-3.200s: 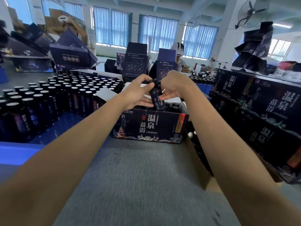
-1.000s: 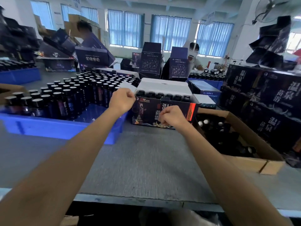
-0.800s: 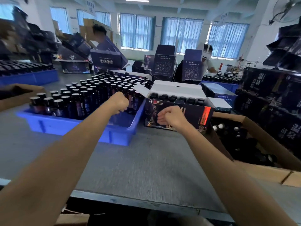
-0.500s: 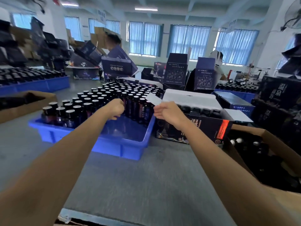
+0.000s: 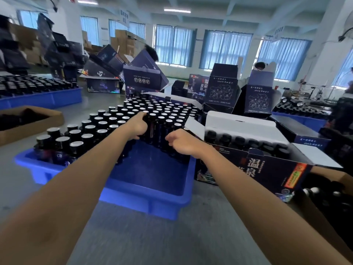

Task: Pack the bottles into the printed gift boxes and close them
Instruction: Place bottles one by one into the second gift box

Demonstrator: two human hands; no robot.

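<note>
A blue tray holds several dark bottles with silver caps. My left hand reaches into the front rows; its thumb lies on a cap and its fingers curl round a bottle. My right hand hovers with curled fingers at the tray's right side, against the front bottles; a grip is not visible. To the right stands the open printed gift box, with a row of bottles inside and its white lid flap raised.
A cardboard carton lies at left. Another carton with bottles is at the right edge. A second blue tray of bottles sits far left. Open gift boxes pile behind. The grey tabletop spreads in front.
My view has swung left toward the blue tray. My left hand has moved forward onto the bottles. My right hand has left the gift box and come over the tray's right side.
</note>
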